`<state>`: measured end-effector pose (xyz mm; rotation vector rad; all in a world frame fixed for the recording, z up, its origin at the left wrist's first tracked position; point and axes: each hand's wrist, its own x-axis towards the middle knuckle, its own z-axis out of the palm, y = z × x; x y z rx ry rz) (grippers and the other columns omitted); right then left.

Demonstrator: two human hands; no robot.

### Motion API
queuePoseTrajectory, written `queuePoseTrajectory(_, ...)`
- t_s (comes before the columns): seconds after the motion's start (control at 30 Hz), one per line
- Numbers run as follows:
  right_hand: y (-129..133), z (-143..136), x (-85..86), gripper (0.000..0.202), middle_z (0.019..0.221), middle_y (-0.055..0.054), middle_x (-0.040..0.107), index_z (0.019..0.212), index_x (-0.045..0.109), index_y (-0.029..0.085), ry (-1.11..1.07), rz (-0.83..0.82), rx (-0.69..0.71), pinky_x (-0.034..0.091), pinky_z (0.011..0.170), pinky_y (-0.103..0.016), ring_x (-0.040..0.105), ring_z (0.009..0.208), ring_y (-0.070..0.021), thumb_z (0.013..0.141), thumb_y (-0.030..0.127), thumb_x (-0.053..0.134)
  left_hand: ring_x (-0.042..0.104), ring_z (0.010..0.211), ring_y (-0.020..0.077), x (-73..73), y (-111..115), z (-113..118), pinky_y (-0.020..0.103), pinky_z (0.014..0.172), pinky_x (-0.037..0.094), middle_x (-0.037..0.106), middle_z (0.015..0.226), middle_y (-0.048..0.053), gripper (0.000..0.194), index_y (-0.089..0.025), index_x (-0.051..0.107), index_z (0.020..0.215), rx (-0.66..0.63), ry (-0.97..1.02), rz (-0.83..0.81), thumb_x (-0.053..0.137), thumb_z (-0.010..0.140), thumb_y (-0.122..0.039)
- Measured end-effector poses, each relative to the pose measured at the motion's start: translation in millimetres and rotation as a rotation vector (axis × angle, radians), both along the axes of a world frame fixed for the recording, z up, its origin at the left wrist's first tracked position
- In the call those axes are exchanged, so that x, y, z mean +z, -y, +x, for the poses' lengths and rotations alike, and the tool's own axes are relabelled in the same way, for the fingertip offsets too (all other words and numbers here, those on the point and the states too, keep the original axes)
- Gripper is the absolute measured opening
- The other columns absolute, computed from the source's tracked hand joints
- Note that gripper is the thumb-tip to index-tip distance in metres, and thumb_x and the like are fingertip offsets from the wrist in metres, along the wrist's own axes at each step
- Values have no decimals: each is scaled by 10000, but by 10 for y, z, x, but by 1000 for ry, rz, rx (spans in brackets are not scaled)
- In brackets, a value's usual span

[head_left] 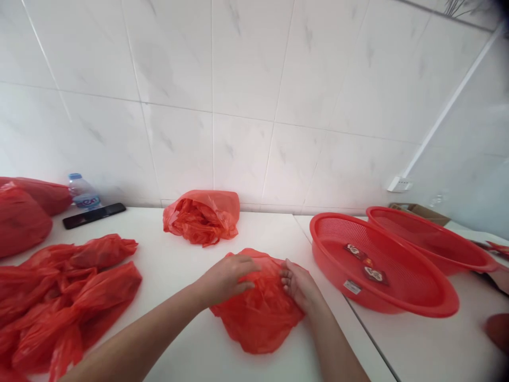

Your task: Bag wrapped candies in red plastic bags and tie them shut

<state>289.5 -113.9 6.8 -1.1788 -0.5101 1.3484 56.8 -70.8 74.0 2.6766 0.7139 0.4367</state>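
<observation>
A crumpled, thin red plastic bag (258, 313) lies on the white table in front of me, between my two hands. My left hand (228, 278) hovers at its left side, palm down, with thumb and fingers apart over the plastic. My right hand (299, 285) is at the bag's right edge, its fingers loosely bent and slightly spread, touching or nearly touching the plastic. Neither hand visibly grips it. What the bag holds, if anything, is hidden by its folds.
Red plastic bags (95, 297) are piled at left, near a black phone (94, 215) and a water bottle (82, 192). Another bunched bag (202, 217) sits by the wall. A red basket (334, 265) holds several small packets; a second basket (437, 254) stands behind it. A person's hand shows far right.
</observation>
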Motion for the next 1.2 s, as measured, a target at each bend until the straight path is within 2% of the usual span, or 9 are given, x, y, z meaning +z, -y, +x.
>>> queuePoseTrajectory(0.17, 59, 33, 108, 243, 612, 28, 562, 771, 579, 163, -166, 23, 63, 382, 383, -130, 525, 453, -44, 886, 368, 519, 199, 1379, 380, -134, 117, -304, 631, 1078, 153, 390, 1447, 65, 679, -316, 534, 1228, 135, -162, 140, 772, 599, -407)
queuePoseTrajectory(0.33, 25, -23, 90, 243, 1045, -58, 640, 1007, 609, 195, -182, 129, 2, 544, 772, -236, 648, 923, -122, 897, 371, 483, 115, 1400, 384, -341, 91, -414, 655, 1069, 126, 307, 1493, 78, 822, -329, 423, 1326, 227, -211, 74, 749, 571, -330)
queuePoseTrajectory(0.43, -4, -32, 27, 211, 1059, -65, 630, 976, 613, 205, -87, 150, -86, 534, 836, -292, 630, 982, -159, 846, 359, 552, 150, 1390, 395, -409, 68, -456, 679, 1046, 149, 372, 1450, 91, 799, -333, 448, 1302, 238, -195, 26, 751, 564, -317)
queuePoseTrajectory(0.6, 84, -206, 142, 195, 812, -2, 631, 903, 639, 219, 146, 242, -79, 498, 573, -232, 605, 690, -132, 759, 348, 660, 341, 1315, 326, -375, 178, -458, 666, 1052, 126, 559, 1252, 54, 369, -294, 577, 1112, 228, 21, 188, 621, 750, -237)
queuePoseTrajectory(0.7, 153, -432, 226, 184, 890, -27, 661, 912, 669, 224, 682, 308, 56, 498, 722, -297, 611, 814, -178, 756, 319, 643, 457, 1210, 253, -348, 291, -364, 540, 1073, 198, 614, 1165, 52, 236, -250, 598, 1065, 143, 154, 369, 511, 850, -202)
queuePoseTrajectory(0.83, 155, -537, 193, 282, 1157, -47, 618, 1007, 690, 251, 1225, 304, 294, 407, 968, -385, 533, 1108, -237, 738, 261, 605, 586, 951, 217, -406, 326, -271, 400, 949, 390, 663, 1010, 35, 275, -228, 655, 942, -2, 51, 285, 662, 757, -432)
queuePoseTrajectory(0.93, 128, -424, 147, 303, 1199, -60, 604, 1033, 684, 222, 1273, 224, 329, 394, 996, -378, 525, 1140, -232, 753, 279, 583, 609, 801, 189, -471, 262, -298, 400, 916, 411, 673, 866, 13, 245, -212, 673, 774, 56, -37, 206, 691, 728, -452)
queuePoseTrajectory(1.03, 142, -333, 173, 357, 1201, -64, 616, 1106, 644, 206, 1239, 168, 286, 415, 982, -370, 555, 1115, -224, 769, 299, 575, 605, 830, 191, -475, 218, -353, 421, 955, 381, 673, 880, 8, 197, -199, 653, 724, 79, -15, 234, 681, 755, -392)
queuePoseTrajectory(1.2, 195, -423, 265, 262, 1088, -55, 668, 1037, 658, 227, 1313, 325, 138, 453, 919, -383, 595, 1029, -228, 833, 314, 518, 567, 954, 218, -364, 333, -348, 458, 995, 322, 666, 994, 45, 158, -196, 632, 885, 22, 136, 412, 585, 838, -338)
